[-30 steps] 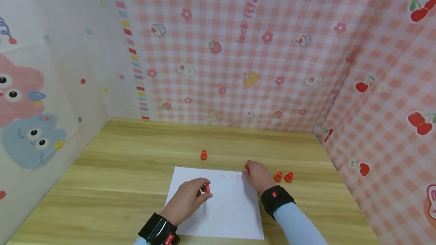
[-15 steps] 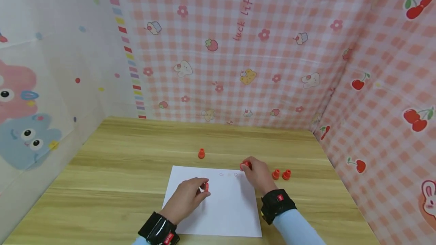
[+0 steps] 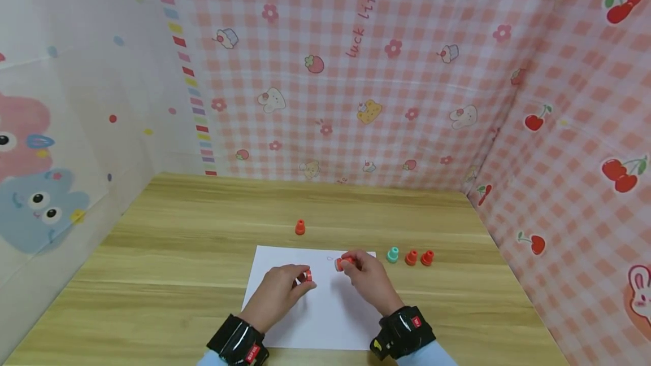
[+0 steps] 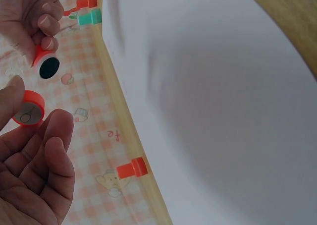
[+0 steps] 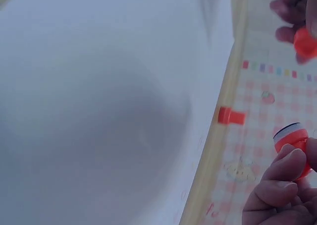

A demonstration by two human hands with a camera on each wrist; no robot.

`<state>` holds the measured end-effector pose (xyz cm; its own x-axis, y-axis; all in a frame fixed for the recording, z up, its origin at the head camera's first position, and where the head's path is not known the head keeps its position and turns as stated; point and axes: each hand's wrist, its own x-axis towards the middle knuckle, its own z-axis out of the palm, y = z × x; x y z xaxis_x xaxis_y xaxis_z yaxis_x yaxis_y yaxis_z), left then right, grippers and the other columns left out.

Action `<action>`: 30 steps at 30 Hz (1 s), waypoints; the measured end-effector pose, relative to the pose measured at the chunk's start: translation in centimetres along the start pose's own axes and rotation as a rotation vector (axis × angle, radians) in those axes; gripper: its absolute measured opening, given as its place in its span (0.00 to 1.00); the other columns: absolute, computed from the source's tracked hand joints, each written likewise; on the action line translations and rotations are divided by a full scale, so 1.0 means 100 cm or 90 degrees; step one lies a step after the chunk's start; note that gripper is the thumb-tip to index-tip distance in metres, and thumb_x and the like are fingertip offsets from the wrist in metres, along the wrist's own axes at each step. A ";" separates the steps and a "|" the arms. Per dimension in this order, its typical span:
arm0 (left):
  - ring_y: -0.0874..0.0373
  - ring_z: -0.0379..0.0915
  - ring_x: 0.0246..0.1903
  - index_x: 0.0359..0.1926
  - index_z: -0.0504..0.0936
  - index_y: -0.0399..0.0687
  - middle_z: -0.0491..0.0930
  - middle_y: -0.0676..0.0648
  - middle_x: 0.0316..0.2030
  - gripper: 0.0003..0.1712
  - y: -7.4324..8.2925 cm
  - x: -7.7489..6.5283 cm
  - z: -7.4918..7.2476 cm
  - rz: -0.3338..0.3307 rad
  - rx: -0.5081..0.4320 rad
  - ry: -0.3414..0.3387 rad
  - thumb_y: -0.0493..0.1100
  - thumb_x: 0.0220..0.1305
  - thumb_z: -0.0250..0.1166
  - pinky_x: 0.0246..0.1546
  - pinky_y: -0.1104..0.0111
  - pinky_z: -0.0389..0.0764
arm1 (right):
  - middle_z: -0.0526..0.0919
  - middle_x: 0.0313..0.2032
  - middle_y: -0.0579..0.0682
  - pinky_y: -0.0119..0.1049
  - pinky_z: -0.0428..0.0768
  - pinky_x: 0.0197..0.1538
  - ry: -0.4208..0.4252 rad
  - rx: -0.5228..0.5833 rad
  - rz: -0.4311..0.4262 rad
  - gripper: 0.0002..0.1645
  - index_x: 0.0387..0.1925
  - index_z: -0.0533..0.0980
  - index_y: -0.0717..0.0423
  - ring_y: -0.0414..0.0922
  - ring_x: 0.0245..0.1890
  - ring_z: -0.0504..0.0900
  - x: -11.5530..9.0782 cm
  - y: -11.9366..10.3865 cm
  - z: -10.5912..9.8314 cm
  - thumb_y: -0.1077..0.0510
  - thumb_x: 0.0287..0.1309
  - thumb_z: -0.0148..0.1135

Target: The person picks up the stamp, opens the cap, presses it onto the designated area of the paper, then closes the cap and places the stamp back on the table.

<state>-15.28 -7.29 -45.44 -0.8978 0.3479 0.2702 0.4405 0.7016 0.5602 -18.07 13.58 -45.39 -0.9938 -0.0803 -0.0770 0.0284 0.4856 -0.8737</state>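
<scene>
Over the white paper [image 3: 325,321] my left hand [image 3: 274,293] pinches a round red cap [image 4: 33,102] between thumb and fingers. Its open side, with a small circle inside, faces the left wrist camera. My right hand [image 3: 370,282] grips a red stamp [image 5: 292,136] by its handle, to the right of the cap and apart from it. The stamp is tilted, and its dark round face [image 4: 49,68] shows in the left wrist view. Near the far edge of the sheet is a faint small outline mark [image 3: 330,258]; my right hand hides the area beside it.
Beyond the paper a single red stamp [image 3: 300,227] stands on the wooden table [image 3: 152,275]. To the right of the sheet, a teal stamp [image 3: 393,255] and two red stamps [image 3: 411,257] stand in a row. Patterned cloth [image 3: 325,89] walls off the back and sides.
My right hand has lifted off the paper's far right corner and come left with the red stamp, closer to the cap. The teal stamp is now uncovered. The left hand has hardly moved.
</scene>
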 end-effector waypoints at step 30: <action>0.67 0.66 0.21 0.40 0.86 0.48 0.79 0.56 0.24 0.14 0.001 -0.002 0.002 0.026 -0.039 0.001 0.51 0.60 0.64 0.21 0.75 0.68 | 0.76 0.27 0.47 0.29 0.65 0.25 -0.220 0.238 0.014 0.14 0.45 0.75 0.69 0.39 0.22 0.68 -0.015 -0.018 0.021 0.59 0.67 0.53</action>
<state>-15.07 -7.17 -45.55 -0.8790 0.3741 0.2957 0.4758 0.6472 0.5956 -16.35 10.96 -44.67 -0.9009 -0.3870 -0.1965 0.1481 0.1515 -0.9773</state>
